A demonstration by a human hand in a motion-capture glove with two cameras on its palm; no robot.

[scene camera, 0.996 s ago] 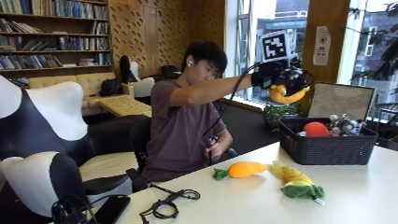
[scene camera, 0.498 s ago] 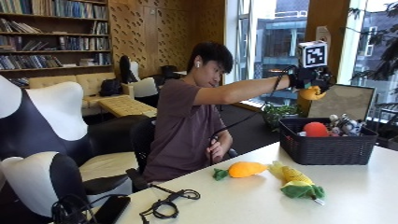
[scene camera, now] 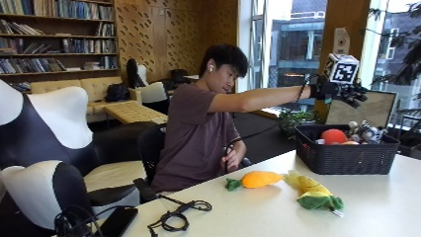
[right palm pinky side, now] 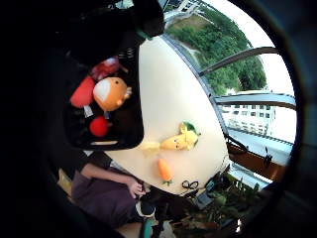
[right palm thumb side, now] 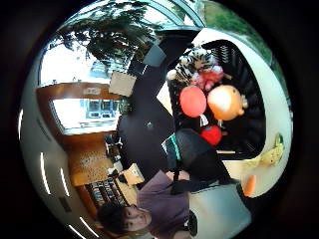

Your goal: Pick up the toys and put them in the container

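Note:
In the outside view my gloved right hand [scene camera: 343, 92] hovers above the black basket [scene camera: 345, 160] with its fingers spread, holding nothing. An orange and white plush [right palm pinky side: 111, 93] [right palm thumb side: 227, 102] lies inside the basket [right palm pinky side: 130, 135] among a red ball [right palm pinky side: 99, 126], a red toy [right palm pinky side: 81, 92] and a striped plush [right palm thumb side: 197, 62]. An orange carrot toy [scene camera: 260, 178] [right palm pinky side: 166, 170] and a yellow corn toy [scene camera: 315, 192] [right palm pinky side: 181, 141] lie on the white table [scene camera: 276, 212], left of the basket.
A black cable loop [scene camera: 174, 217] and a dark phone [scene camera: 118, 220] lie near the table's near-left end. Black and white chairs [scene camera: 39, 148] stand at the left. A plant [scene camera: 296, 118] is behind the basket. The bare left hand [scene camera: 230, 157] stays by the lap.
My right hand carried the orange plush rightward to above the basket and let it go; its fingers are now spread. The carrot and corn have not moved.

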